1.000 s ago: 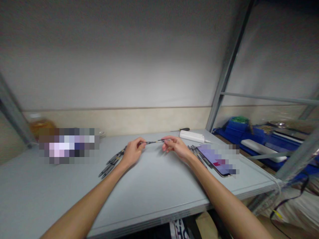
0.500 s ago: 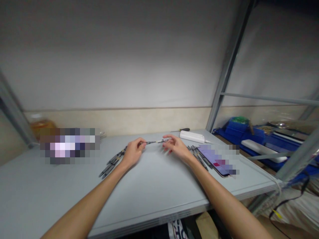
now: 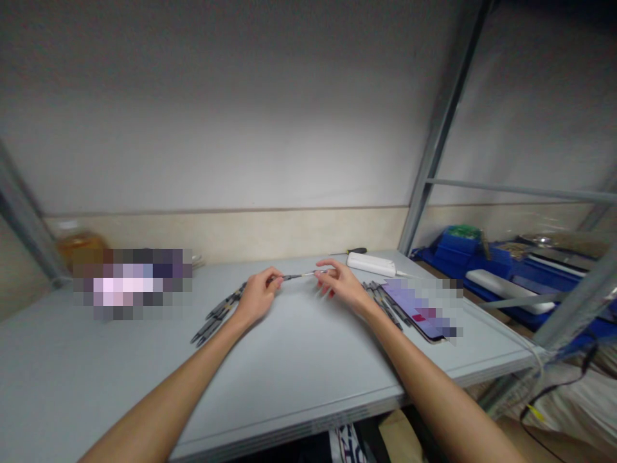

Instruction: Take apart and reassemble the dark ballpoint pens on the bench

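Over the desk, my left hand (image 3: 260, 292) pinches the left end of a slim grey pen (image 3: 293, 277) between thumb and fingers. The pen lies nearly level and points to the right. Its thin, pale right part runs into my right hand (image 3: 342, 283), whose thumb and index finger close on that end while the other fingers stay loosely curled. My fingers cover the pen's tip, so its detail is hidden. Beside my left wrist lies a bunch of grey pens (image 3: 212, 325). Several more dark pens (image 3: 388, 305) rest to the right of my right wrist.
A phone with a purple screen (image 3: 405, 302) lies beside the right-hand pens. Behind it are a white power strip (image 3: 371, 264) and a screwdriver (image 3: 357, 251). A jar of amber contents (image 3: 81, 251) stands at the back left. Metal posts (image 3: 446, 128) frame the desk.
My right hand has shifted very slightly right, and its fingers look less blurred. The thin pale part of the pen shows more clearly. My left hand stays put.
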### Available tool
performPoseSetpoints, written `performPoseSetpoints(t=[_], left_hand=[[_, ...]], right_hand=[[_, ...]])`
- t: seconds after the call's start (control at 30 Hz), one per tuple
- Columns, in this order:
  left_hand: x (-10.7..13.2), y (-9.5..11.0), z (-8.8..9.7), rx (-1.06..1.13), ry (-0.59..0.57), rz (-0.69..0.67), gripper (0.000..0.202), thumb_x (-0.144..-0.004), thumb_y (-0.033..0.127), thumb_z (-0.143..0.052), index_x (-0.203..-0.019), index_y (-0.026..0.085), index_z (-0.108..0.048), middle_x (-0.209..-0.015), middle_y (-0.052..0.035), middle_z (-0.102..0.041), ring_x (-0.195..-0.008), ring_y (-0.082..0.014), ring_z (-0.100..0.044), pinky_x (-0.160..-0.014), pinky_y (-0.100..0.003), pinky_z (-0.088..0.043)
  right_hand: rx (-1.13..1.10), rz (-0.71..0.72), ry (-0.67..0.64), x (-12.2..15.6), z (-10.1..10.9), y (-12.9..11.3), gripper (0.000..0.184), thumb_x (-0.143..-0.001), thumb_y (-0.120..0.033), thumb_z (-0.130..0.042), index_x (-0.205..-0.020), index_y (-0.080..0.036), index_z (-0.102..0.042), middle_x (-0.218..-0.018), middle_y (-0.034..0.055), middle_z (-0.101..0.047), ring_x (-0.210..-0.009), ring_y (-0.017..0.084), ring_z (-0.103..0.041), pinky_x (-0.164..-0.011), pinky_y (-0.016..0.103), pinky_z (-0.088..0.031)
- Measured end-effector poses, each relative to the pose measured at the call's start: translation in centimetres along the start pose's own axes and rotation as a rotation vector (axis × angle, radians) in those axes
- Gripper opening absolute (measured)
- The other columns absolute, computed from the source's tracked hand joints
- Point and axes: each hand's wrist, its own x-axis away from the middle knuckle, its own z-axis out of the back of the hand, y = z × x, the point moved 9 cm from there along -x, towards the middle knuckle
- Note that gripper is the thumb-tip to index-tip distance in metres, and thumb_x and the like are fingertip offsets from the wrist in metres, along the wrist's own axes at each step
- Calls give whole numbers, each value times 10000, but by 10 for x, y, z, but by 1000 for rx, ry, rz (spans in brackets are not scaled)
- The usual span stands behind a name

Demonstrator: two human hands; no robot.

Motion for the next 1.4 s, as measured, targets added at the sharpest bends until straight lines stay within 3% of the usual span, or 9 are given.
performPoseSetpoints(t=[0.1, 0.23, 0.4, 0.6, 0.7, 0.9, 1.1, 1.23, 1.4], left_hand=[[0, -1, 1, -9, 8, 9, 212, -762, 297, -432, -773, 158, -591, -620, 2, -579, -565, -136, -491, -548, -230, -342], [0, 0, 1, -6, 2, 11, 209, -761, 300, -429, -761, 163, -587, -609, 6, -575, -563, -137, -491, -540, -228, -341], [1, 2, -1, -3, -12, 2, 210, -761, 298, -425, -768, 165, -587, -617, 7, -586, -567, -136, -496, -543, -226, -348], [-1, -2, -2, -2, -17, 10, 223, -760, 311, -418, -775, 163, -585, -603, 7, -571, -564, -139, -486, -543, -231, -339], [0, -2, -2, 8, -25, 5, 220, -756, 315, -427, -769, 163, -586, -608, 4, -576, -575, -143, -495, -555, -234, -348], [1, 3, -1, 24, -25, -4, 215, -751, 307, -447, -777, 154, -595, -624, -1, -582, -594, -143, -505, -578, -236, -360], [-3, -6, -2, 60, -23, 9, 235, -758, 341, -436, -723, 156, -577, -584, 18, -515, -570, -135, -458, -562, -233, -330], [-5, -10, -5, 120, -72, 18, 293, -768, 381, -406, -584, 169, -489, -533, 31, -432, -536, -121, -401, -540, -232, -293], [-2, -14, -15, 184, -158, 55, 330, -759, 422, -401, -556, 173, -477, -510, 35, -404, -511, -115, -371, -524, -231, -268]], right_hand=[[-26, 40, -44, 0, -3, -2, 330, -654, -306, -645, -943, -164, -574, -646, -3, -598, -536, 109, -543, -426, 196, -413], [33, 14, -73, -2, -4, 2, 245, -725, -356, -574, -813, -130, -607, -572, 0, -582, -472, 90, -505, -446, 204, -407], [109, -33, -54, -1, -3, 5, 423, -810, -474, -431, -618, -125, -575, -427, -18, -490, -370, 66, -423, -405, 192, -346], [20, 57, -34, 0, -2, -6, 358, -670, -406, -631, -918, -152, -583, -613, -9, -586, -500, 103, -517, -437, 200, -399], [89, 64, -58, 1, -4, -6, 297, -718, -428, -576, -765, -136, -600, -541, -10, -567, -454, 89, -479, -462, 208, -386], [200, -1, -62, 1, -6, 3, 513, -831, -525, -366, -565, -133, -563, -384, -13, -471, -374, 82, -430, -439, 205, -346], [193, 207, 13, 1, 0, -13, 394, -693, -390, -632, -1020, -174, -592, -702, 20, -616, -591, 131, -547, -496, 214, -404], [339, 252, 26, 6, -2, -20, 264, -733, -366, -594, -892, -162, -649, -658, 28, -615, -589, 131, -532, -561, 232, -396], [500, 322, 9, 13, -9, -32, 293, -801, -405, -501, -721, -156, -633, -520, -18, -511, -506, 102, -430, -544, 223, -327]])
